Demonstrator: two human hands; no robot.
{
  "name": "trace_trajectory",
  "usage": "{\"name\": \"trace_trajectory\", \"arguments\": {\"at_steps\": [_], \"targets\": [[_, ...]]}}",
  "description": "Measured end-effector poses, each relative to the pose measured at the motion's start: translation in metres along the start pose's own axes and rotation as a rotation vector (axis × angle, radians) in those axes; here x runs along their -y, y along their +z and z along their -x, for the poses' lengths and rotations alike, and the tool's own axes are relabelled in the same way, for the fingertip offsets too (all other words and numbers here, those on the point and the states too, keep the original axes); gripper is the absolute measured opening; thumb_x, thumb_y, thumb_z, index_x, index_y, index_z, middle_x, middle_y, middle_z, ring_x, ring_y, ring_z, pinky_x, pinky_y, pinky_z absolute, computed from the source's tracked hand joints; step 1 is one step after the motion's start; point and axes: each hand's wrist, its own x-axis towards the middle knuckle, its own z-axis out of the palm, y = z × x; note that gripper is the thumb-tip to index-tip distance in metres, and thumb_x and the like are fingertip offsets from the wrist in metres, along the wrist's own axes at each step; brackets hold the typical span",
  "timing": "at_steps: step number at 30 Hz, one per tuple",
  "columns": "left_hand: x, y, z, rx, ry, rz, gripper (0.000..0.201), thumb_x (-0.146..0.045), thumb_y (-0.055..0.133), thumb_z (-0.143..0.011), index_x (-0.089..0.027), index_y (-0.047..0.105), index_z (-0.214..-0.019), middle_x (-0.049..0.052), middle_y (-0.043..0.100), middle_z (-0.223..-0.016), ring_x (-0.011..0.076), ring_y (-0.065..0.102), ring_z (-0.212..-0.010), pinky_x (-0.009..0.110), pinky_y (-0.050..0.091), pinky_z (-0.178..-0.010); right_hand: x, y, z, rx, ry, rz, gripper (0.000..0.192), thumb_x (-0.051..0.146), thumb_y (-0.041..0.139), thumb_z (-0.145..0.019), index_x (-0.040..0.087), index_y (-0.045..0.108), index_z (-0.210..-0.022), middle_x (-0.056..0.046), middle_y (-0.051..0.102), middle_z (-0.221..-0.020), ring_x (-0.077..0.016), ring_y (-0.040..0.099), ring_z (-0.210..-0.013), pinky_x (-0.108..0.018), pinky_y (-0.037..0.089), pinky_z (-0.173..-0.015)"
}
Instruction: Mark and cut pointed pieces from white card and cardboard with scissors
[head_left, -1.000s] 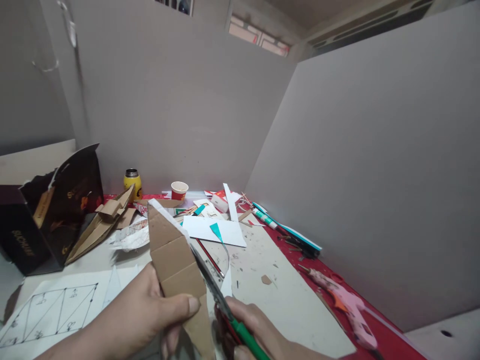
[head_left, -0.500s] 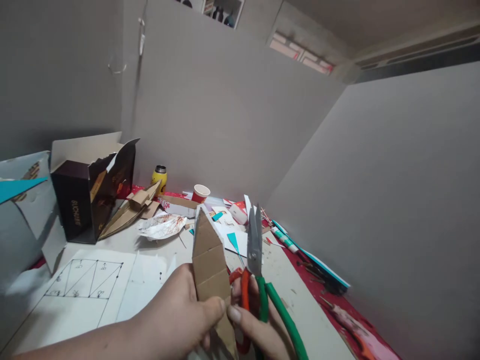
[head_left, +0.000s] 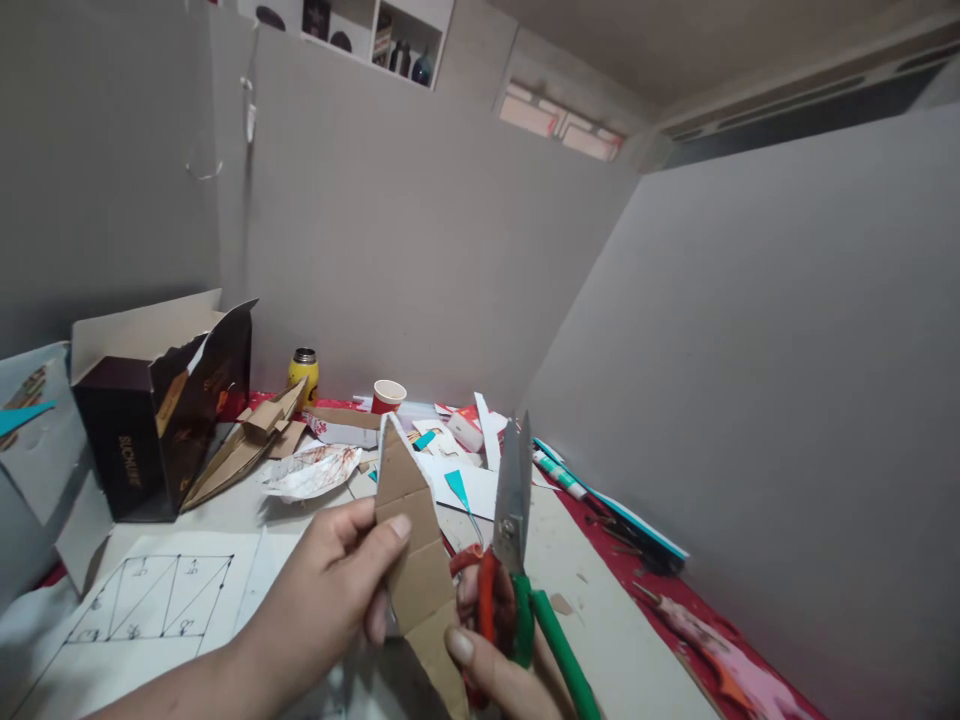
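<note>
A creased strip of brown cardboard [head_left: 414,560] with a pointed tip stands tilted in front of me. My left hand [head_left: 330,575] pinches its left edge, thumb on the front face. Lower down, my right hand [head_left: 499,650] presses its thumb against the strip's right edge. That same hand also carries scissors [head_left: 513,540] with red and green handles, blades pointing up and nearly closed, apart from the cardboard. Part of the right hand's fingers is hidden behind the handles.
On the table lie a paper with a line drawing [head_left: 161,600], a crumpled white paper [head_left: 315,472] and a cardboard boat shape [head_left: 247,440]. Behind stand a dark open box [head_left: 127,440], a yellow bottle [head_left: 303,375] and a paper cup [head_left: 388,395]. A glue gun [head_left: 697,640] lies at right.
My left hand has slid up the cardboard strip, its thumb now higher on the front face. The scissors remain in my right hand. The whole view has shifted a little.
</note>
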Motion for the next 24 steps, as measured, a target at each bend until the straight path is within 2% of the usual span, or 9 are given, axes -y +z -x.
{"name": "trace_trajectory", "arguments": {"at_steps": [2,5,13,19,24], "targets": [[-0.0019,-0.0025,-0.0014,-0.045,0.064,-0.007,0.040,-0.054,0.058,-0.083,-0.017,0.059,-0.068,-0.007,0.046,-0.045,0.0061,0.038,-0.038,0.017,0.029,-0.040,-0.0023,0.0000,-0.0009,0.021,-0.052,-0.055,0.035,0.052,0.073,-0.079,0.023,0.055,-0.089,-0.004,0.060,-0.086,-0.0197,0.058,-0.079,-0.034,0.049,-0.078],[0.0005,-0.0048,-0.0030,-0.073,0.080,-0.036,0.041,-0.054,0.061,-0.083,-0.017,0.060,-0.067,-0.007,0.048,-0.047,0.0059,0.038,-0.038,0.017,0.029,-0.040,-0.0012,-0.0007,-0.0011,0.083,-0.096,-0.038,0.031,0.048,0.069,-0.083,0.023,0.054,-0.093,-0.004,0.059,-0.091,-0.0193,0.057,-0.083,-0.033,0.049,-0.080],[0.0030,-0.0042,-0.0023,-0.114,0.058,-0.089,0.043,-0.057,0.065,-0.081,-0.017,0.062,-0.065,-0.007,0.047,-0.045,0.0057,0.036,-0.038,0.017,0.029,-0.039,0.0020,-0.0058,-0.0009,0.150,-0.221,0.056,0.019,0.037,0.062,-0.089,0.024,0.050,-0.094,-0.001,0.052,-0.083,-0.0152,0.051,-0.071,-0.027,0.048,-0.068],[0.0003,-0.0017,0.0003,-0.097,0.068,-0.069,0.042,-0.056,0.066,-0.080,-0.017,0.062,-0.066,-0.007,0.047,-0.045,0.0055,0.036,-0.038,0.017,0.029,-0.039,0.0027,-0.0058,-0.0008,0.103,-0.208,0.110,0.019,0.037,0.062,-0.087,0.023,0.051,-0.094,-0.003,0.054,-0.088,-0.0181,0.054,-0.077,-0.031,0.051,-0.073],[0.0000,-0.0008,0.0017,-0.068,0.125,-0.059,0.040,-0.053,0.063,-0.084,-0.018,0.059,-0.065,-0.007,0.047,-0.047,0.0057,0.036,-0.038,0.016,0.029,-0.038,-0.0014,-0.0059,-0.0004,0.118,-0.170,0.118,0.024,0.042,0.062,-0.088,0.024,0.052,-0.100,-0.004,0.054,-0.090,-0.0191,0.055,-0.079,-0.033,0.051,-0.075]]}}
